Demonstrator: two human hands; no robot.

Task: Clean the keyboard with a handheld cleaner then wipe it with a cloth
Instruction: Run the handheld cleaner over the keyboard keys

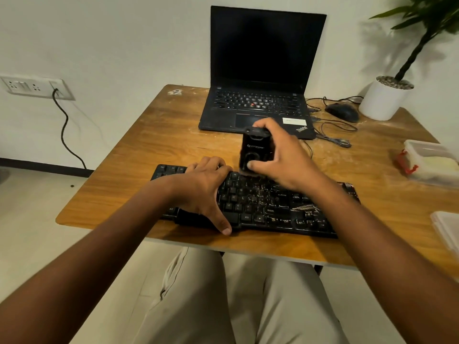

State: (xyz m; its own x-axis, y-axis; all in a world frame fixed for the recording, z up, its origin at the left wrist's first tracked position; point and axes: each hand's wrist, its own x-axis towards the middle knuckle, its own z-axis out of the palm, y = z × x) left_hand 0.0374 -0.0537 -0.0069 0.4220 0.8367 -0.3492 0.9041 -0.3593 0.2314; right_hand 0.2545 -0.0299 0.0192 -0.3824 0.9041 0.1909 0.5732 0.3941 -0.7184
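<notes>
Two hands are at work over the keyboard [255,202], which lies across the front of the worktop [139,155]. Left hand [206,189]: spread flat on the left half of the keys, thumb at the front edge, pinning the board; its grip holds nothing. Cleaner [255,150]: a small black unit, upright, its lower end on the top key rows near the middle. Right hand [285,157]: grip closed around the cleaner, thumb on its front face, fingers over the top. Right half of the keyboard: pale debris and streaks visible among the keys. Assessment: the cleaning pass appears under way and incomplete; the right half looks untreated. Wiping not begun; no cloth can be identified. A laptop [260,70] stands behind the cleaner, with a mouse [342,112] and a lidded box [429,162] further right.
</notes>
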